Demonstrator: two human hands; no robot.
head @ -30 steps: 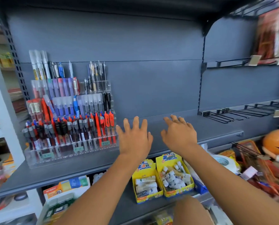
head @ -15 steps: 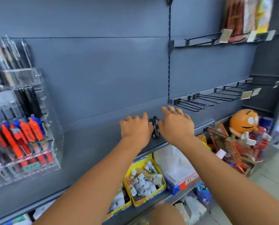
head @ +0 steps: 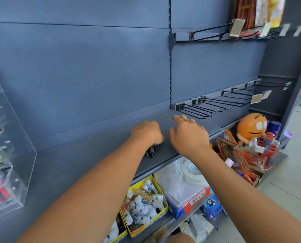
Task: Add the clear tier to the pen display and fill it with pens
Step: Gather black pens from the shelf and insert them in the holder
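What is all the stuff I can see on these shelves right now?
grey shelf: one, grey, across the middle
dark pens: a few, black, mid-shelf, partly covered so the count is hidden
clear pen display: one, clear, holding red, blue and black pens, far left on the shelf
wire hooks: two rows, black, on the back panel at right
orange figure: one, orange with white gloves, lower right
yellow boxes: two, yellow, holding small white tubes, shelf below
tape roll: one, white, shelf below
left hand: one, curled round the dark pens
right hand: one, fingers spread, over the shelf
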